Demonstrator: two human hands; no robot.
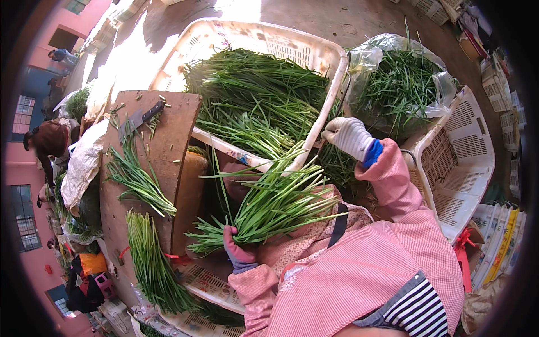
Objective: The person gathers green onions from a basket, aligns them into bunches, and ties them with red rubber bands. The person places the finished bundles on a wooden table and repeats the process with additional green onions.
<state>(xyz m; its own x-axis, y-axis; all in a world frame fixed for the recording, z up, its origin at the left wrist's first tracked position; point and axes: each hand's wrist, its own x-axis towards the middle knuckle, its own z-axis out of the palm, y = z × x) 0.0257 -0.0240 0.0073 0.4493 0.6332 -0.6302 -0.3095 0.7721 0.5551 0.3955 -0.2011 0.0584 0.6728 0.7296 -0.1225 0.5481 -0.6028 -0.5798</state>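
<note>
My left hand, in a pink and purple knit glove, grips a loose bunch of green garlic chives that lies across my lap. My right hand, in a white ribbed glove, is raised beside the corner of a white plastic crate full of chives; its fingers are curled, and whether they pinch anything is unclear. On a wooden board to the left lie a knife with a black handle, cut stem pieces and a small bunch of chives. A trimmed bunch rests at the board's near end.
A plastic bag of loose greens stands at the right, above an open white crate. Another crate is below the board. White sacks and a person in brown are at the far left. A red plastic stool stands behind me.
</note>
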